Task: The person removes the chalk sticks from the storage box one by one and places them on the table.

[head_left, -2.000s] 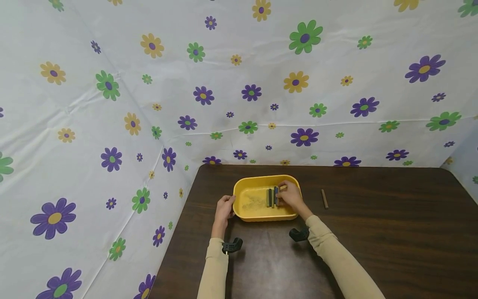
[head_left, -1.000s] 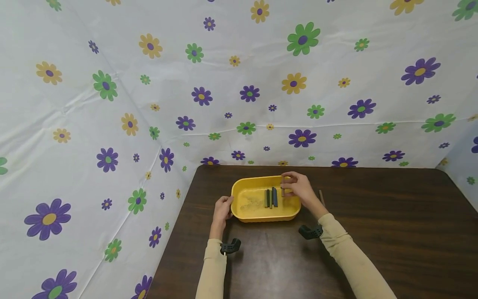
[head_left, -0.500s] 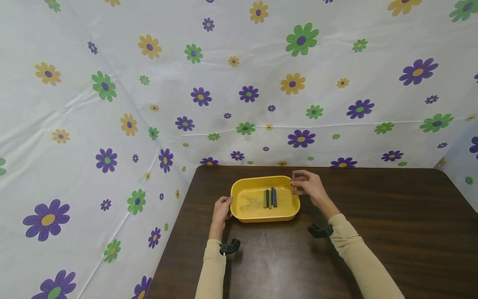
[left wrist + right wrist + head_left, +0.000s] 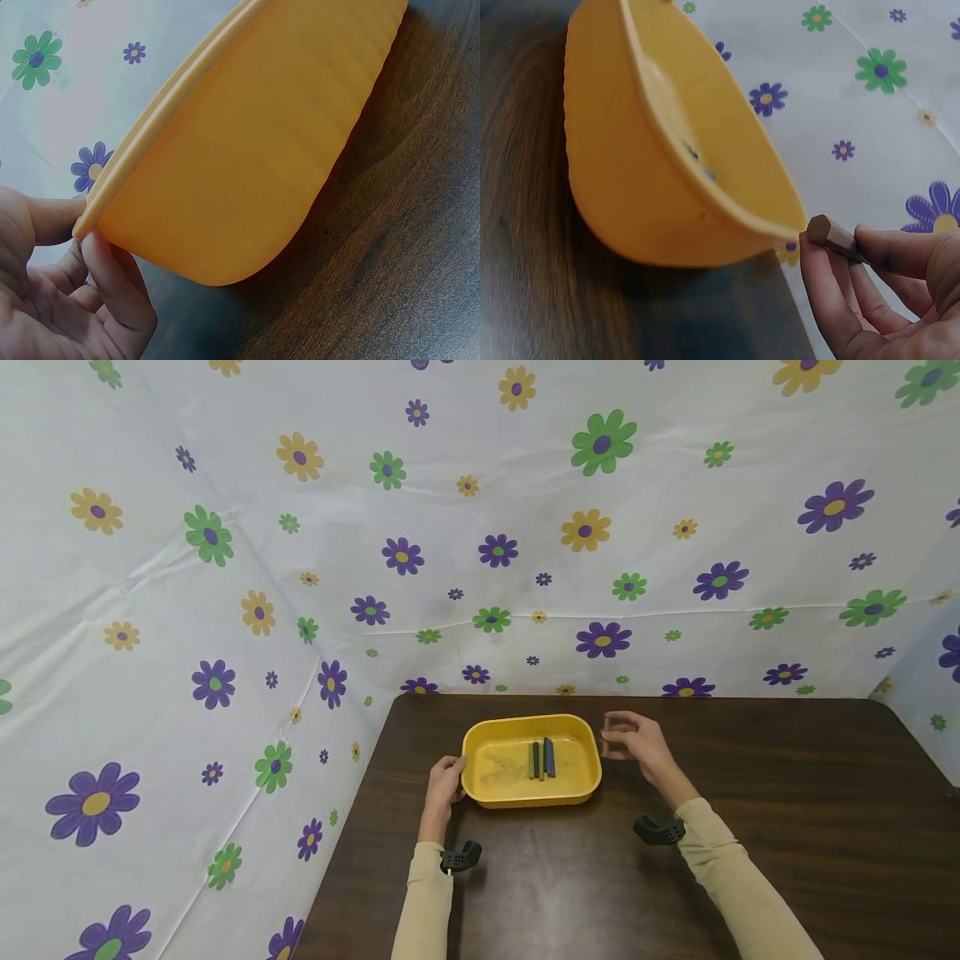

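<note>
A yellow plastic tub [image 4: 517, 802] sits near the back of the table. My left hand [image 4: 445, 781] pinches its left rim between thumb and fingers; the left wrist view shows the thumb above the lip and fingertips beneath it. Just outside the right end of the tub, my right hand [image 4: 639, 742] holds a brown six-sided crayon [image 4: 834, 235] between thumb and fingertips. Inside the tub several crayons lie side by side: a blue crayon [image 4: 551, 758] on the right, with dark and olive crayons [image 4: 536, 761] to its left.
Fine dust marks the tub's floor. The dark wood table [image 4: 787, 793] meets a white flowered sheet [image 4: 525, 652] behind it and to the left. A black wrist device [image 4: 461, 857] is on the left forearm, another black device [image 4: 660, 831] on the right.
My right hand has lifted the brown crayon from inside the tub and carried it rightward past the rim. It now covers the spot where a loose brown crayon lay. The left hand stays put.
</note>
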{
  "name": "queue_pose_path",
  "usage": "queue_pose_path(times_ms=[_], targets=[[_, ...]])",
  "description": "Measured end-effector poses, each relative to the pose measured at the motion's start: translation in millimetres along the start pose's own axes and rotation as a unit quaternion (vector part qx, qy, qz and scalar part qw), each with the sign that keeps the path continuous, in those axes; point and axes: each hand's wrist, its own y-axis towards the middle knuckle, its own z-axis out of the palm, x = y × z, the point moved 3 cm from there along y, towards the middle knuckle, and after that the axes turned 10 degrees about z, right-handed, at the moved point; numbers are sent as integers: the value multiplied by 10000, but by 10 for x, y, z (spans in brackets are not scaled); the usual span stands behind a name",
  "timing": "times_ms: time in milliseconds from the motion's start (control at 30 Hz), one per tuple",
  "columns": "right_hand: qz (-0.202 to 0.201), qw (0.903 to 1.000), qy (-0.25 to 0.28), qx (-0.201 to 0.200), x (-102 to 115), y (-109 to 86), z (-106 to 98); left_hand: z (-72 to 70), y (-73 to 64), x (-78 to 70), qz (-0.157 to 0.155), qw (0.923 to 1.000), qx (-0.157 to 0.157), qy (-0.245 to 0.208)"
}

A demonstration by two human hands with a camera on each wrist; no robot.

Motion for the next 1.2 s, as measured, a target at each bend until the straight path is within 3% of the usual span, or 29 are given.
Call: queue_pose_path(times_ms=[367,567,933,1200], targets=[[124,9986,24,-519,-186,-45,-335,-7,-22,1,-19,10000,-37,-30],[182,9982,135,-549,-275,-32,-465,-16,-8,9,3,10000,-36,-50],[269,9955,-164,-896,-380,-59,-591,-14,-13,5,30,10000,-4,-4],[288,9940,-491,-930,-476,-91,-656,-6,-10,7,49,10000,17,-43]])
